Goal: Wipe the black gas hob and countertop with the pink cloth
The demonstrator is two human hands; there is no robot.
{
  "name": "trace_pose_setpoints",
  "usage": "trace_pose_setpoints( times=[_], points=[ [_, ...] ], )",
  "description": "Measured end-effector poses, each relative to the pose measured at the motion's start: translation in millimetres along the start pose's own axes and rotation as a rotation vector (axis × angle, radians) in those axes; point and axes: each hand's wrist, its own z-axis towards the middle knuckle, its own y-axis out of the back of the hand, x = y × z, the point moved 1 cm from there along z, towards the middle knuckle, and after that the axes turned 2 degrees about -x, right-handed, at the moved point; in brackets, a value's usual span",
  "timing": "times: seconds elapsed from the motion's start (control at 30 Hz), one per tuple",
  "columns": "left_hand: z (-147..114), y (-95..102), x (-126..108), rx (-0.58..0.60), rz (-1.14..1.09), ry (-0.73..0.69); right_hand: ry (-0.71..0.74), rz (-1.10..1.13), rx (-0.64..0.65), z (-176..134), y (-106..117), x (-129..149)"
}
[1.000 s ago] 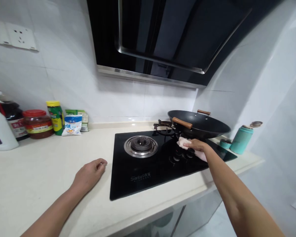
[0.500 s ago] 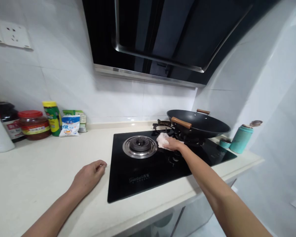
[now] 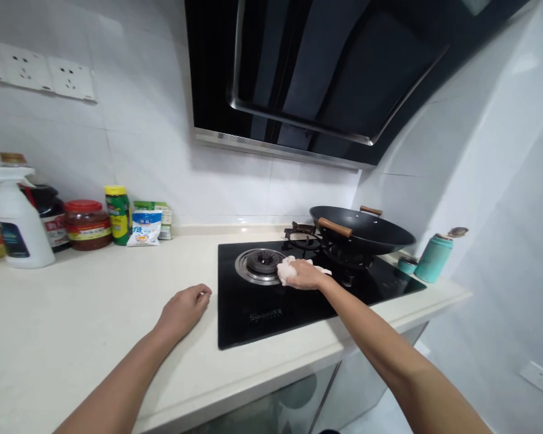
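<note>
My right hand [image 3: 305,274] is closed on a bunched white cloth [image 3: 286,271] and presses it to the black glass gas stove [image 3: 253,331]. The cloth touches or overlaps the right rim of the left burner [image 3: 260,265]; which of the two is hard to tell. Loosely curled, my left hand [image 3: 185,310] lies on the pale countertop [image 3: 81,325] just left of the stove, with nothing visible in it. A black wok [image 3: 371,232] with two wooden handles sits over the right burner, beyond my right hand. Left of it, a loose black pot support [image 3: 302,235] lies at the stove's back.
A range hood [image 3: 298,78] overhangs the stove. Along the wall at left stand a spray bottle [image 3: 20,223], a red-lidded jar [image 3: 87,226], a yellow-capped shaker [image 3: 117,217] and a blue-white packet [image 3: 145,229]. A teal bottle [image 3: 434,259] and small teal cup [image 3: 407,264] are at right.
My right hand has moved the cloth left and nearer, up to the left burner's rim. The view has turned a little left. My left hand stays curled on the countertop.
</note>
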Motion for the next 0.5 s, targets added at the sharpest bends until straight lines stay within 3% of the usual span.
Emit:
trace_pose_setpoints(
  times=[0.27, 0.4, 0.5],
  points=[
    [-9, -2.0, 4, -0.024, -0.015, -0.038, 0.219, 0.096, -0.146, -84, -13, 91],
    [-10, 1.2, 6, -0.038, -0.051, -0.041, 0.259, 0.270, -0.086, -110, -15, 125],
    [-10, 4.9, 7, -0.058, -0.074, -0.037, 0.182, 0.503, -0.011, -115, -17, 140]
  ],
)
